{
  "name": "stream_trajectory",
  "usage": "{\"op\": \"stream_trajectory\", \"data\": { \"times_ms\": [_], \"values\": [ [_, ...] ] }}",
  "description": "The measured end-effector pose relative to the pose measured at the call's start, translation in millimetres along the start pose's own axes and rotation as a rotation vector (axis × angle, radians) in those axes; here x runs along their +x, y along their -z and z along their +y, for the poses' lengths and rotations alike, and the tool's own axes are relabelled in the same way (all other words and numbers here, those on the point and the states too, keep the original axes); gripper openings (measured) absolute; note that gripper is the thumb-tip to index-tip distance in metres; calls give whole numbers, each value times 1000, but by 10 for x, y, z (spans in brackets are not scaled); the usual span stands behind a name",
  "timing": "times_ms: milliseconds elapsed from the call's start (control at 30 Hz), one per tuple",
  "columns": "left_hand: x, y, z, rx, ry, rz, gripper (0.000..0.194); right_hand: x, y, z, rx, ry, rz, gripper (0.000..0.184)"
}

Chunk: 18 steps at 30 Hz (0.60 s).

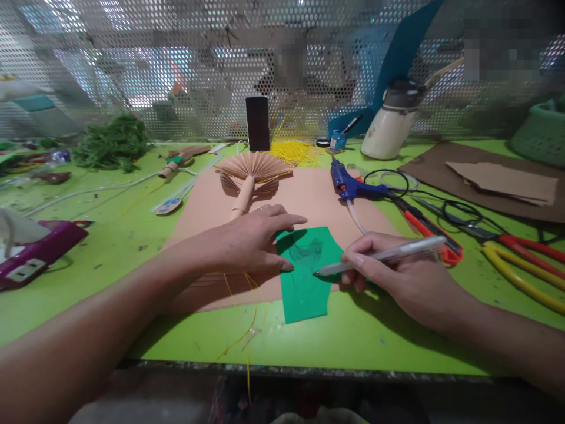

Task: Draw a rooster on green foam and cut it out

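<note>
A piece of green paper [306, 300] with dark sketched lines lies partly over a large tan sheet [304, 191] and partly on the table. My left hand [260, 235] rests at its left edge, fingers spread, thumb and fingertips touching the paper. In my right hand [397, 277] is a pen [392, 252], pinched between thumb and fingers, its tip at the drawing. Just beyond my left hand lies a pleated tan paper fan shape [251, 168] with a rolled paper tube [244, 197] as its stem.
A blue glue gun [351, 182], a red cutter [430, 232] and large scissors [507, 247] lie right. At the back stand a phone [258, 123], a paint pot [338, 140] and a white jug [388, 126]. A purple power strip [44, 253] sits left. The table's edge [309, 370] runs in front.
</note>
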<state>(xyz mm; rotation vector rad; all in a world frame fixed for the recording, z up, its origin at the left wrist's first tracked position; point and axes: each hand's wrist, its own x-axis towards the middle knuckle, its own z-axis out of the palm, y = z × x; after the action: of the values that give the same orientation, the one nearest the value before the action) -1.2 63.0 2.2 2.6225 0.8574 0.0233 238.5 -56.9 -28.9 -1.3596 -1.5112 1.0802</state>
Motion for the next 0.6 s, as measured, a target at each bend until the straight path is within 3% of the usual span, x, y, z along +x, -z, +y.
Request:
{"op": "stream_trajectory", "data": {
  "times_ms": [267,600],
  "values": [
    [-3,15,29,19,19,3,76,-11,-4,-14,-22,-2,-42,23],
    [8,16,25,-4,6,-3,74,13,-19,10,36,2,29,23]
  ]
}}
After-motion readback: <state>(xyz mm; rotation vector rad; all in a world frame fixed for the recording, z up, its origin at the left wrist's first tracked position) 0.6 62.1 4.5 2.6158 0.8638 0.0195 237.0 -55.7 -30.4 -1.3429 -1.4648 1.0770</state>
